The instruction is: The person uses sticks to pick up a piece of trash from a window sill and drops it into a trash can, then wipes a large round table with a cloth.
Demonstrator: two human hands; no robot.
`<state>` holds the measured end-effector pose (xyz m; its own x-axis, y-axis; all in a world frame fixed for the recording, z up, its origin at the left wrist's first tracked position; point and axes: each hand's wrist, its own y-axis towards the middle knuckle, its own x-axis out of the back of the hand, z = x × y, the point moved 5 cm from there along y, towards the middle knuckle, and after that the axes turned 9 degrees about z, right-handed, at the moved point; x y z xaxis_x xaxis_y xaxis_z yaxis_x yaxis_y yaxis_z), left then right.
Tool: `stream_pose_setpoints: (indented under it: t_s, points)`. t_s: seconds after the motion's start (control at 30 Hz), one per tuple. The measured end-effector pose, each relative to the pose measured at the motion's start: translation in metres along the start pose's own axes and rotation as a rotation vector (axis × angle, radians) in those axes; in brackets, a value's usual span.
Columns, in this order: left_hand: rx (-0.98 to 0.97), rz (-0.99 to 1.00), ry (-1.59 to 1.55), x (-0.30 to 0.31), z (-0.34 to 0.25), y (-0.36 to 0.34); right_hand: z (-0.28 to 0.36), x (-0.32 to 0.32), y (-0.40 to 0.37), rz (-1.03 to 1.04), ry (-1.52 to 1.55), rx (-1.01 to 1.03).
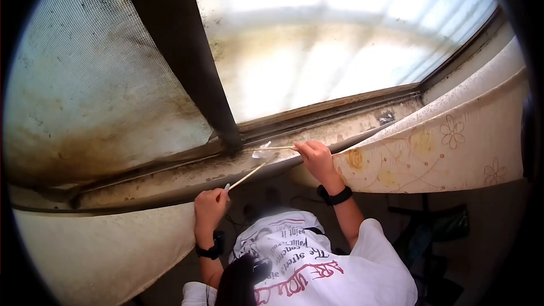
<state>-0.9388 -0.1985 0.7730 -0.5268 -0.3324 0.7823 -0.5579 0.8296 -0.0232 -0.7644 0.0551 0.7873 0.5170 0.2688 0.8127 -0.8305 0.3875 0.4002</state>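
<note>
My left hand is closed round the end of a thin pale stick, which slants up and right over the window sill. In my right hand a second thin pale stick is pinched, pointing left almost level toward the foot of the dark window frame post. Between the far ends of both sticks sits a small crumpled white scrap, overlapping them in this view. The sill beneath is stained and dirty.
Frosted window glass rises behind the sill, with a dark frame post and a grimy mesh screen left of it. A flowered curtain hangs at right, pale cloth at left. Small dark debris lies on the sill.
</note>
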Motion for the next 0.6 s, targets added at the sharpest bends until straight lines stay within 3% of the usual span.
stream_pose_setpoints:
  t_s: [0.37, 0.6]
  points:
    - [0.195, -0.026, -0.153, 0.027, 0.040, -0.037, -0.001, -0.004, 0.012, -0.031, -0.013, -0.002]
    - [0.140, -0.054, -0.220, 0.002, 0.034, 0.001, 0.001, -0.011, 0.018, -0.031, -0.033, 0.048]
